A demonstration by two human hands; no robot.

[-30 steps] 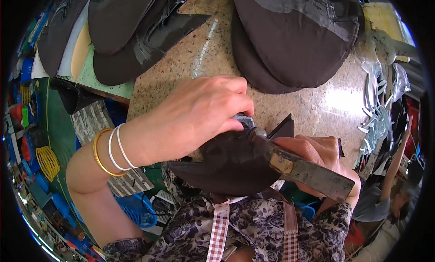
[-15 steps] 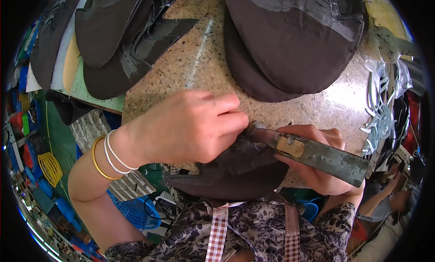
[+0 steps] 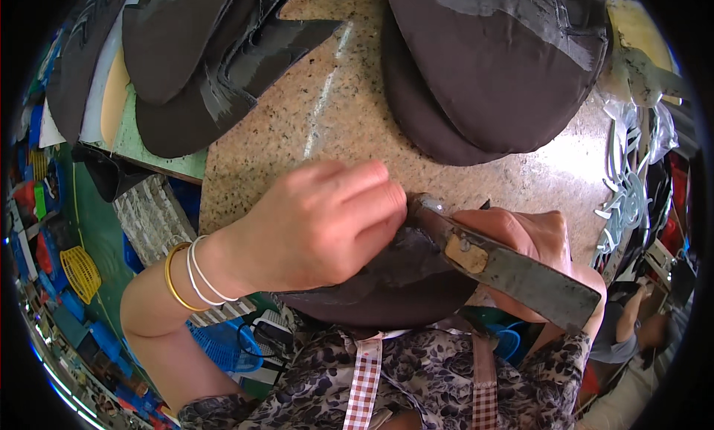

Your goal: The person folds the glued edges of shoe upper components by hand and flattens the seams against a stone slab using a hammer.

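"How much room have you got?"

"A fair stretch of bare stone surface point(image 3: 275, 147) beyond my left fingers point(image 3: 372, 203), between the cut pieces point(image 3: 178, 58) on the left and the overlapping dark stack point(image 3: 506, 81) on the right. White strips point(image 3: 625, 192) crowd the right edge."

"And the near edge?"

"Tight. The dark brown fabric piece point(image 3: 394, 304) lies there, under my hands and close against my patterned shirt point(image 3: 431, 370)."

"What does it look like?"

"Rounded on the side towards me, matt, with a greyish patch higher up (my own knuckles cover much of it)."

"Your fingers?"

"The left ones are curled and bunched over the piece; their tips are hidden, so I can't tell whether they pinch it. My right fingers point(image 3: 494, 225) are curled around the hammer point(image 3: 520, 277), its handle out of sight, its narrow end just beside my left fingers."
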